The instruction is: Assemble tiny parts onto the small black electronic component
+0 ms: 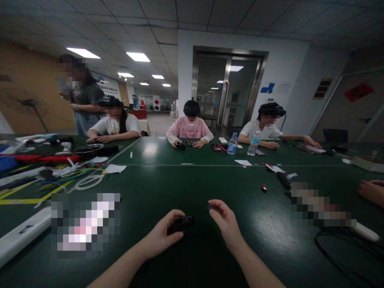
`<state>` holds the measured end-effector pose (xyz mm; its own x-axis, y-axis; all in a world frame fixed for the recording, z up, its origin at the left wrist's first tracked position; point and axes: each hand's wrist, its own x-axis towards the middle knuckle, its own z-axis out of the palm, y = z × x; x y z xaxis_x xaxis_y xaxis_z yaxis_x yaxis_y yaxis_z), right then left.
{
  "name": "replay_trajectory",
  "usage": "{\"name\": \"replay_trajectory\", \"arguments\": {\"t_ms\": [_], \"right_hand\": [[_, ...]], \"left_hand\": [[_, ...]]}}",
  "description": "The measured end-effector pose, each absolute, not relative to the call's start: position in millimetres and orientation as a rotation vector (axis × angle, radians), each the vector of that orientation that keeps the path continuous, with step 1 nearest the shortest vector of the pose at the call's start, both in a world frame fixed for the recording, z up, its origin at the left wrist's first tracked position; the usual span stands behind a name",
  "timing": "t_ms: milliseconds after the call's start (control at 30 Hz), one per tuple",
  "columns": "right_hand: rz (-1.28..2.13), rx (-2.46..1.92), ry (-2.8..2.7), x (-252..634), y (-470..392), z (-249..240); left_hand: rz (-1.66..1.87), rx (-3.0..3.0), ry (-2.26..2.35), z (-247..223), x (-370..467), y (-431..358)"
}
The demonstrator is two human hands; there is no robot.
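Near the middle front of the dark green table, my left hand [164, 234] is closed around a small black object [186, 221], thumb below it and fingers above. My right hand [224, 221] is a short way to the right, raised over the table, its thumb and fingertips pinched on a tiny dark piece [210, 207] too small to name. A gap separates the two hands, and the black object touches only my left hand.
Cables [90, 182] and tools lie at the left, beside a white power strip [27, 232]. A small red item [264, 188] and a black cable [330, 250] are at the right. Across the table sit several people, with two water bottles [232, 145] near them.
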<state>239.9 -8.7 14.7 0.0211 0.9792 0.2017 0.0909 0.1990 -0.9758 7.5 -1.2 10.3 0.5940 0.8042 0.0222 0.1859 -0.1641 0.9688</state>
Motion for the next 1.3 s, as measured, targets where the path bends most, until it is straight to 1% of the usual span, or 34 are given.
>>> {"name": "replay_trajectory", "arguments": {"t_ms": [233, 433, 700, 1033, 1300], "right_hand": [[1.008, -1.14, -1.371, 238, -10, 16], [1.037, -1.121, -1.406, 238, -6, 7], [1.008, -1.158, -1.662, 226, -16, 18], [0.845, -1.227, -1.927, 206, -20, 20], [0.946, -1.298, -2.028, 213, -22, 25]], "left_hand": [[0.677, 1.668, 0.844, 8, 8, -1], [0.671, 1.666, 0.855, 10, 8, -1], [0.651, 1.673, 0.853, 15, 12, -3], [0.694, 1.676, 0.803, 4, 12, 0], [0.661, 1.699, 0.809, 6, 12, -2]]}}
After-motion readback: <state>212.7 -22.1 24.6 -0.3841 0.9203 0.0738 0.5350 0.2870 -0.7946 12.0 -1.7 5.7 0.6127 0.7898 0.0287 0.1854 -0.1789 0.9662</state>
